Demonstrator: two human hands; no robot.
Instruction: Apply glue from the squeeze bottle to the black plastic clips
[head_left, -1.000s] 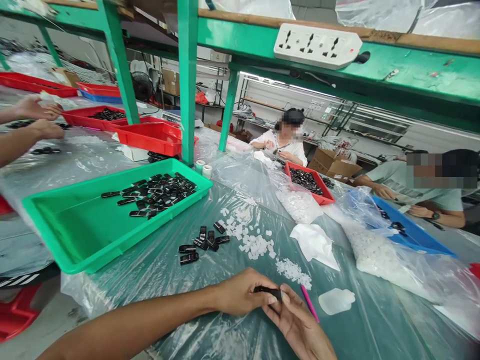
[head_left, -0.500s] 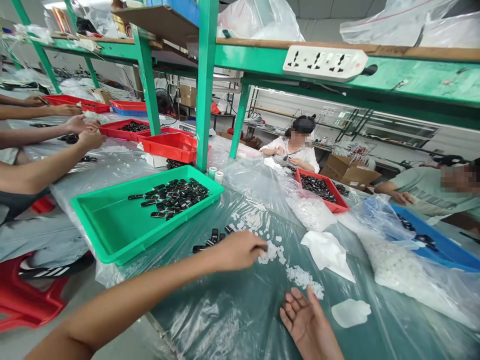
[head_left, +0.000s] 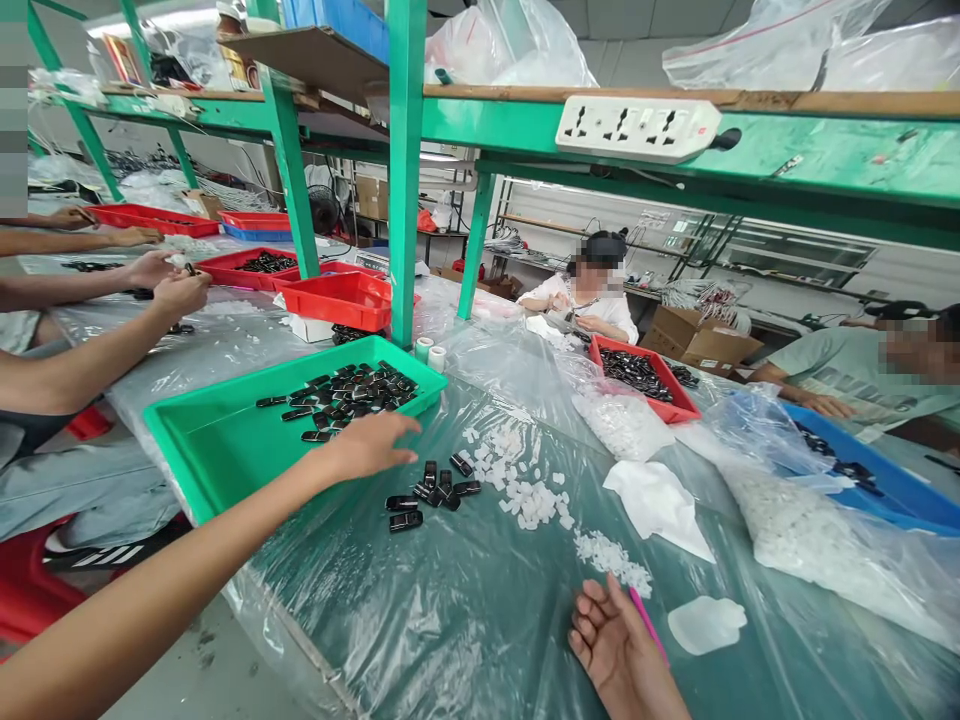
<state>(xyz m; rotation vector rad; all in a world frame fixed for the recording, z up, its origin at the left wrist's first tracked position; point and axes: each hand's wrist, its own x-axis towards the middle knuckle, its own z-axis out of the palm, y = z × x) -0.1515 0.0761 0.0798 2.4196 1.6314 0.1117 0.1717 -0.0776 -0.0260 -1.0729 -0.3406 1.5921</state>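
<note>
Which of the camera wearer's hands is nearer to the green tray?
Left: the left hand is at the near side of the green tray; the right hand is farther off, beside the pink stick.

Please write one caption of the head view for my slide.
Open left hand by the green tray, right hand half-curled by a pink stick, black pieces between them.

left hand (head_left: 371, 447) moved to green tray (head_left: 217, 430), fingers uncurled, farther from right hand (head_left: 615, 640)

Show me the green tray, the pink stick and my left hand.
Green tray (head_left: 217, 442): head view, bare part of its floor.
Pink stick (head_left: 650, 624): head view, middle of its visible length.
Left hand (head_left: 367, 446): head view, back of the hand.
</note>
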